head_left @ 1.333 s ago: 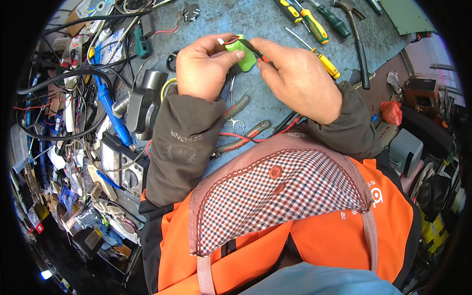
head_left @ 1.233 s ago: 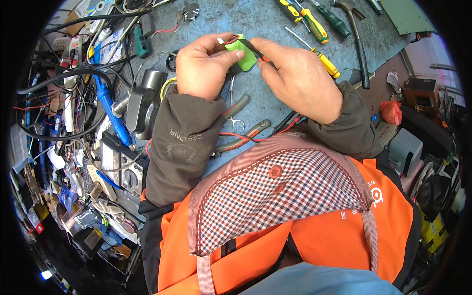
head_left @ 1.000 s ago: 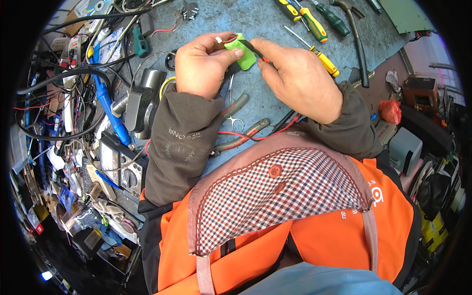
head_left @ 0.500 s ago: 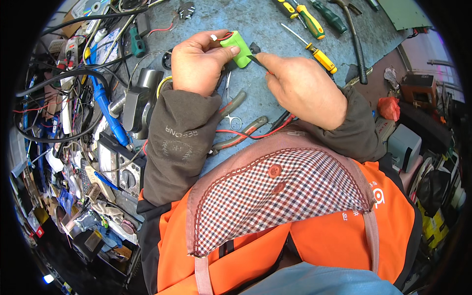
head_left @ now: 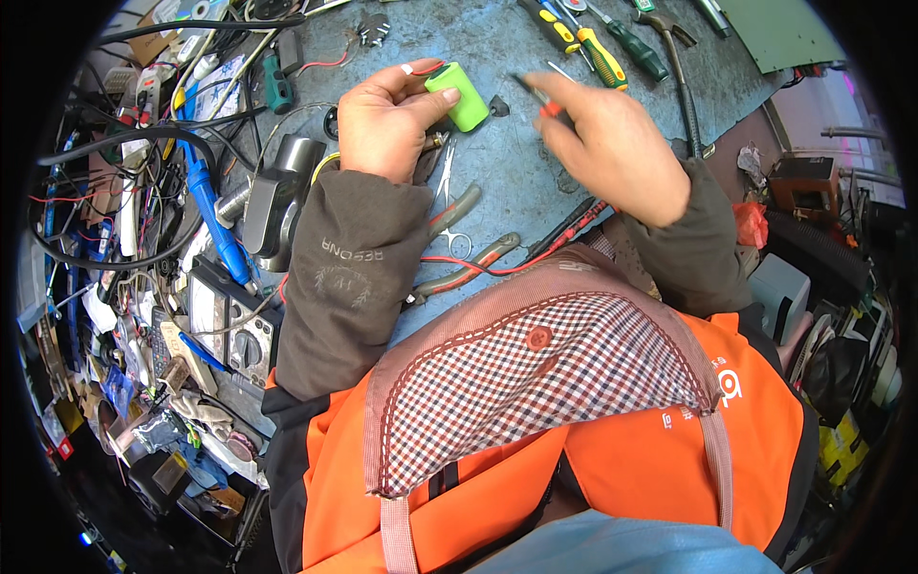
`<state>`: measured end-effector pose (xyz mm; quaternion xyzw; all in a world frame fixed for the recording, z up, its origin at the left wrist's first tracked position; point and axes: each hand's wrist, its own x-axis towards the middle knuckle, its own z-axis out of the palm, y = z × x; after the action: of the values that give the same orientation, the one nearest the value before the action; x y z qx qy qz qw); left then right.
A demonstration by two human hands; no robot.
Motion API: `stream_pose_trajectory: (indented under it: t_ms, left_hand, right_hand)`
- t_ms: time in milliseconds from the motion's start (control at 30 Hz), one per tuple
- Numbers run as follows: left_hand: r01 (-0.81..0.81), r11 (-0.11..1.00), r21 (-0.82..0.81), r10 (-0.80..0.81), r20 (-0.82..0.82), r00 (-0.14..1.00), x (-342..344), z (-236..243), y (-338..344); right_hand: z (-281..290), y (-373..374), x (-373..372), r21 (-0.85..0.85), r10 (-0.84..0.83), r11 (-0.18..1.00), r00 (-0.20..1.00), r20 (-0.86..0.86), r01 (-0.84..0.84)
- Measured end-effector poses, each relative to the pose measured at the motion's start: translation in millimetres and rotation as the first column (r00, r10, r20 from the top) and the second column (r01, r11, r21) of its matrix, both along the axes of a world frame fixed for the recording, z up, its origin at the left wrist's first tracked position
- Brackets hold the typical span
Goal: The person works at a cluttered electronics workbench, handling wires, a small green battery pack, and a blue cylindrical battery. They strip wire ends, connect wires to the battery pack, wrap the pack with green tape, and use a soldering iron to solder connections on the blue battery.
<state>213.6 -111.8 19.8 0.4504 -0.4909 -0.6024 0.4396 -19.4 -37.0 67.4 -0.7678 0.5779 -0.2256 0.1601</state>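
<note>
Green pack point(head_left: 457, 98), one, in left fingers point(head_left: 437, 102)

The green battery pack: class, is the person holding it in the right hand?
No: the left hand grips the green battery pack, while the right hand holds a blurred red-and-dark tool apart from it.

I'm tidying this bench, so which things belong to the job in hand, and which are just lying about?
In use:
green battery pack, in the left hand
black-and-red tool, in the right hand, too blurred to identify

Lying about, apparently unused:
hammer
dark-green-handled screwdriver
yellow-and-green-handled screwdriver
grey-and-red-handled pliers
</note>
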Motion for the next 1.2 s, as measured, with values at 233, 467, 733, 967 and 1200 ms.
stream_pose_trajectory:
  t_ms: [233, 467, 733, 967, 1200]
  left_hand:
    - [0.011, 1.000, 0.001, -0.011, -0.043, 0.999, -1.7, 3.6, 2.1]
    - [0.096, 0.994, 0.053, -0.087, -0.143, 0.986, 1.0, 3.2, 1.2]
    - [0.163, 0.985, -0.060, -0.161, 0.034, 0.986, 1.0, 0.0, 0.4]
    - [0.224, 0.971, -0.080, -0.224, 0.012, 0.975, 1.1, -3.8, 0.6]
    - [0.155, 0.981, -0.114, -0.156, -0.001, 0.988, -5.7, -4.5, 10.7]
  right_hand:
    - [-19.9, -24.8, 21.5, -0.323, -0.052, 0.946, 0.997, -0.054, 0.032]
    - [-33.5, -45.3, 30.5, -0.166, 0.169, 0.980, 0.909, 0.380, -0.112]
    - [-31.0, -56.0, 16.6, 0.149, 0.157, 0.954, 0.858, 0.490, -0.259]
    - [-39.6, -60.9, 14.8, 0.129, 0.131, 0.962, 0.818, 0.560, -0.242]
    - [-36.0, -52.0, 28.5, 0.085, 0.040, 0.992, 0.864, 0.501, -0.095]
